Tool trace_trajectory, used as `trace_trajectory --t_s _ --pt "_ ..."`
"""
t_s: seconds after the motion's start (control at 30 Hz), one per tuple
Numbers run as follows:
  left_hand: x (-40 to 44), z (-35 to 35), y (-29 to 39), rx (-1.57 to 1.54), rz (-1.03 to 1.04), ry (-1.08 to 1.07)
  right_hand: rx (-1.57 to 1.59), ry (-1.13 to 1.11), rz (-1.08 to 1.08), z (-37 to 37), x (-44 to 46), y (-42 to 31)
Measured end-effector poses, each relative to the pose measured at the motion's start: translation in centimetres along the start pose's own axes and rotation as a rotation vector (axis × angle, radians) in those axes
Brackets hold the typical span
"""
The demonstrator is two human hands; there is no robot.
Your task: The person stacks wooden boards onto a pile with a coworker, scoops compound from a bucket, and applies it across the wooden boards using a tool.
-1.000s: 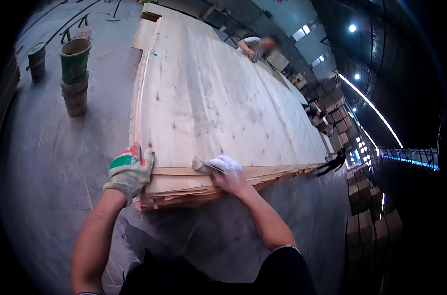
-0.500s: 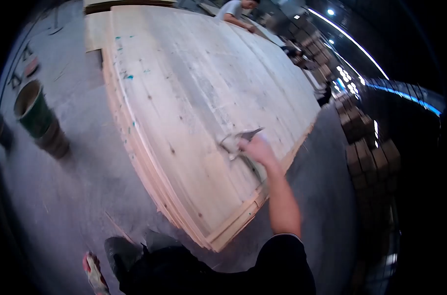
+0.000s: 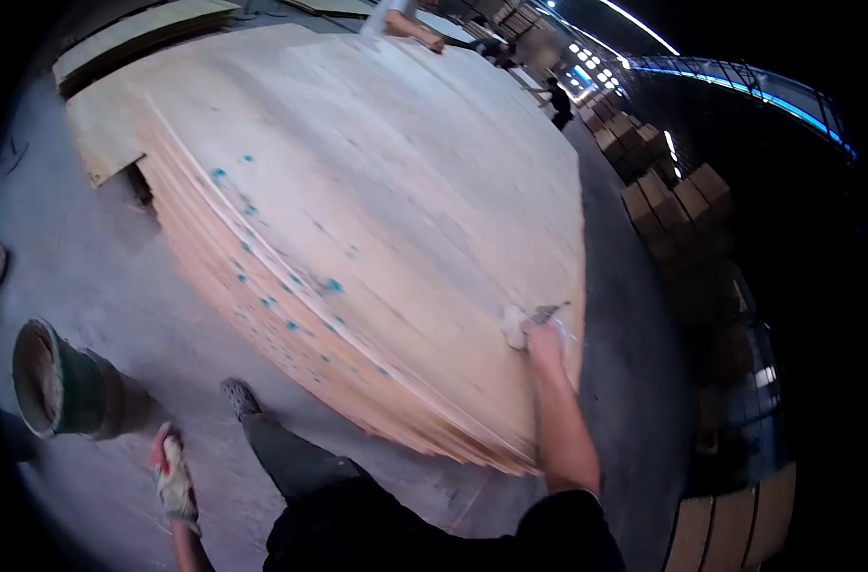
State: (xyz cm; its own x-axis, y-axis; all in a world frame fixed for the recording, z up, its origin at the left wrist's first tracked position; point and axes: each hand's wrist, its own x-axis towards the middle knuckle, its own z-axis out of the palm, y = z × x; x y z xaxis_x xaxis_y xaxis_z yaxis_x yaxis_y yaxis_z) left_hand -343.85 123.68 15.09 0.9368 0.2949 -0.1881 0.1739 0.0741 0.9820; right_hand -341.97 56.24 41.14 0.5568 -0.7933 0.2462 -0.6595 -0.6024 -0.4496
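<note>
My right hand (image 3: 546, 336) is bare and closed around a scraper (image 3: 551, 311), held over the near right part of a pale wooden sheet (image 3: 405, 191). A whitish patch (image 3: 513, 327) shows beside the scraper; motion blur hides its detail. The sheet tops a stack with uneven layered edges (image 3: 262, 305), and blue-green spots dot its left side. My left hand (image 3: 175, 481), in a white and red glove, hangs low on the left, away from the stack. Its fingers look curled together, and what they hold, if anything, cannot be made out.
A green bucket (image 3: 72, 381) stands on the grey floor (image 3: 205, 400) at left. More sheets (image 3: 138, 38) lie at the back left. Another person's arm (image 3: 415, 29) reaches over the far edge; a person (image 3: 556, 103) is farther off. Stacked brown blocks (image 3: 677, 205) line the right.
My view has swung, so the stack and bucket sit differently. My right hand and the scraper are nearer the sheet's right edge. My left hand and one foot show more fully.
</note>
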Motion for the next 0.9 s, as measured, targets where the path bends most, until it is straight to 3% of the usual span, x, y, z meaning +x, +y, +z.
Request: trace_trajectory --t_s 0.03,0.07,0.13,0.17,0.2,0.27,0.33,0.37,0.43,0.5,0.53,0.57,0.63,0.7,0.77,0.83,0.9 --pt "3.8 1.9 3.0 0.125 0.038 -0.048 0.140 -0.064 0.054 0.1 -1.3 -3.7" --pt "7.1 3.3 5.0 0.255 0.066 -0.089 0.485 -0.185 0.061 1.4 -1.3 -4.5" --pt "13.2 5.2 7.4 0.268 0.032 -0.246 1.002 -0.448 0.133 5.1 -3.3 -11.1" --pt "16.3 5.7 9.1 0.351 0.100 -0.285 1.167 -0.581 0.196 5.8 -4.9 -17.2" --pt "18.7 6.1 10.6 0.426 0.145 -0.312 1.280 -0.791 0.068 7.5 -4.6 -22.2" --pt "22.5 5.4 13.2 0.450 0.027 -0.307 1.345 -1.086 -0.035 10.5 -4.3 -31.7" --pt "26.6 2.9 16.4 0.474 -0.037 -0.322 1.844 -1.518 0.399 13.3 -4.7 -40.8" --pt "28.1 1.3 17.4 0.428 -0.022 -0.316 1.819 -1.570 0.411 14.5 -5.3 -45.7" --pt "33.0 -3.1 18.4 0.376 -0.023 -0.286 1.399 -1.285 0.081 18.5 -7.0 -57.1" --pt "39.2 -8.7 18.7 0.457 0.001 -0.148 1.295 -1.408 0.017 24.0 -9.0 -67.0" --pt "42.0 -11.3 19.2 0.301 -0.097 -0.071 1.199 -1.494 -0.041 26.9 -10.3 -71.6" --pt "41.1 -11.0 19.6 0.375 -0.024 0.014 1.202 -1.503 -0.041 25.8 -9.6 -72.7" --pt "46.1 -16.6 14.3 0.261 -0.057 0.150 1.116 -1.570 -0.036 30.9 -13.0 -80.1" --pt "51.9 -21.2 14.0 0.238 -0.110 0.240 1.092 -1.667 0.008 35.7 -14.8 -87.4" --pt "58.2 -25.3 15.4 0.209 -0.166 0.333 1.058 -1.765 0.049 40.2 -16.5 -93.8" --pt "65.6 -29.5 18.7 0.232 -0.307 0.379 1.038 -1.778 0.404 45.4 -19.5 -101.2" --pt "72.3 -33.1 22.0 0.381 -0.279 0.379 1.079 -1.692 0.365 48.7 -22.8 -107.3"
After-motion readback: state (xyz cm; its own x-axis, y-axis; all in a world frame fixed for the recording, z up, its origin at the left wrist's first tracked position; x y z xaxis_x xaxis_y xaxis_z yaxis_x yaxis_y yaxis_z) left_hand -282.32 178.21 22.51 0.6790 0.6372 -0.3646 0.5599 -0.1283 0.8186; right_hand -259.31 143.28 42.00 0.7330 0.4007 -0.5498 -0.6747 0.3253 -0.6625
